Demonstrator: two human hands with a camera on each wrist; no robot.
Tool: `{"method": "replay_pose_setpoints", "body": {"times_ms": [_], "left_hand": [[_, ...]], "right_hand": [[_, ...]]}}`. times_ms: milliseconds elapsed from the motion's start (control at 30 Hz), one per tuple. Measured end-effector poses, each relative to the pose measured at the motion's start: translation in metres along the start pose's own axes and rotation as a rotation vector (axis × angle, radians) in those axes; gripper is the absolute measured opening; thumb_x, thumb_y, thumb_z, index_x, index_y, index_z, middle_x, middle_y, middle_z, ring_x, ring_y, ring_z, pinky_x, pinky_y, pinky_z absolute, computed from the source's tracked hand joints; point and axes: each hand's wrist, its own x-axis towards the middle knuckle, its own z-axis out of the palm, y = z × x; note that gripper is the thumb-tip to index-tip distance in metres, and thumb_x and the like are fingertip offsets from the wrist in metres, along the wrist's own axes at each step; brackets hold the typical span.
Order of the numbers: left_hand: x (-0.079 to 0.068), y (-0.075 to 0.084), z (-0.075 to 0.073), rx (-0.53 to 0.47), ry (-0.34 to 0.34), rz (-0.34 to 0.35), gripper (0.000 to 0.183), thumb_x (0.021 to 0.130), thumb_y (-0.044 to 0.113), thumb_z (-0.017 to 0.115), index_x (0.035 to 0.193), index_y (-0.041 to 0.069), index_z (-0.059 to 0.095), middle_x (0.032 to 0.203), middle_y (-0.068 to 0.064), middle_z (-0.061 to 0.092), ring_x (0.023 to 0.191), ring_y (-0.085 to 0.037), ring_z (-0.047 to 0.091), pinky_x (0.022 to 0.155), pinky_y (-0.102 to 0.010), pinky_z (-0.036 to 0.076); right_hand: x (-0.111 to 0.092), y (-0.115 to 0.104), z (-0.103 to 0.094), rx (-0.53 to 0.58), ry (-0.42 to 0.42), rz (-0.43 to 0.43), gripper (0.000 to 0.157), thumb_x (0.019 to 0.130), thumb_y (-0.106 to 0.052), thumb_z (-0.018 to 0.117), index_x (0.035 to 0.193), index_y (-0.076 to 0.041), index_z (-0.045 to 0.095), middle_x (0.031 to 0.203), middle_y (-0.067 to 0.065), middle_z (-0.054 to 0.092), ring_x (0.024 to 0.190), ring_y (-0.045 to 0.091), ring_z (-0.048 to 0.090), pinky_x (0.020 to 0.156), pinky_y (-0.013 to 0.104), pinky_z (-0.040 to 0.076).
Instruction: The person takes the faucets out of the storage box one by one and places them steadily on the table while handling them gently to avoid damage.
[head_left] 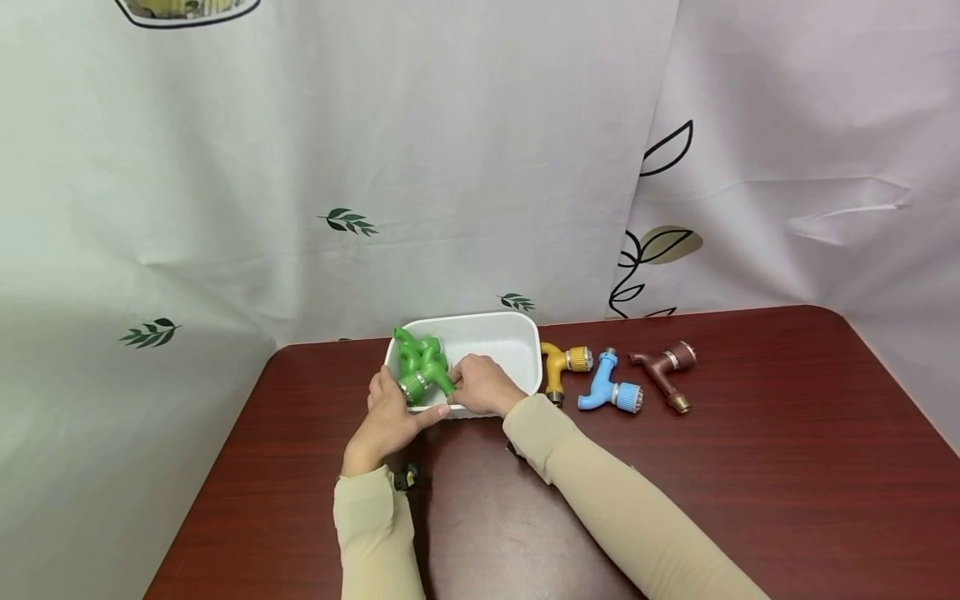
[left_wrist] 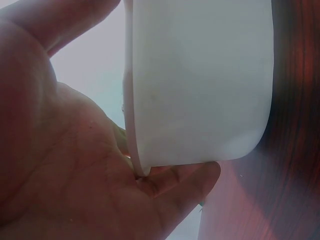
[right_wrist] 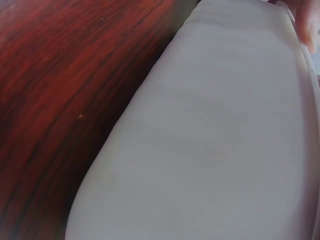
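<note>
A white plastic tub [head_left: 517, 354] holds several green plastic taps [head_left: 406, 336] piled at its left end. My right hand [head_left: 483, 386] reaches over the front rim and pinches the end of the nearest green tap [head_left: 431, 372], which lies on top of the others. Around the tub's front left corner, my left hand [head_left: 386, 423] grips the rim, thumb along the front and fingers against the left end. In the left wrist view, fingertips [left_wrist: 207, 175] press on the outer wall. The right wrist view shows mostly the tub's long outer side [right_wrist: 200, 135].
To the tub's right, a yellow tap [head_left: 555, 364], a light blue tap [head_left: 602, 386] and a brown tap [head_left: 663, 372] lie on the dark red wooden table [head_left: 787, 433]. A pale curtain [head_left: 465, 167] with leaf prints hangs right behind the table.
</note>
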Motion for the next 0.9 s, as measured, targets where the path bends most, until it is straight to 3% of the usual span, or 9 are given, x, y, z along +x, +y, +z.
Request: {"method": "replay_pose_setpoints", "body": {"times_ms": [233,900], "left_hand": [[0.0,0.0,0.0,0.0,-0.005,0.0,0.125,0.085,0.042,0.079,0.149,-0.02,-0.009,0.156,-0.037,0.0,0.144,-0.054,0.008,0.115,-0.06,0.021],[0.0,0.0,0.0,-0.003,-0.002,0.008,0.125,0.085,0.042,0.079,0.149,-0.019,-0.009,0.156,-0.037,0.0,0.143,-0.054,0.009,0.115,-0.06,0.02]], "right_hand": [[-0.003,0.0,-0.002,0.009,0.03,-0.012,0.009,0.085,-0.007,0.077,0.094,-0.007,0.078,0.064,-0.007,0.061,0.063,0.008,0.051,0.063,0.023,0.043],[-0.015,-0.005,-0.015,0.054,0.117,-0.012,0.021,0.088,-0.01,0.075,0.107,-0.003,0.075,0.089,0.003,0.073,0.081,0.012,0.063,0.075,0.028,0.051]]}}
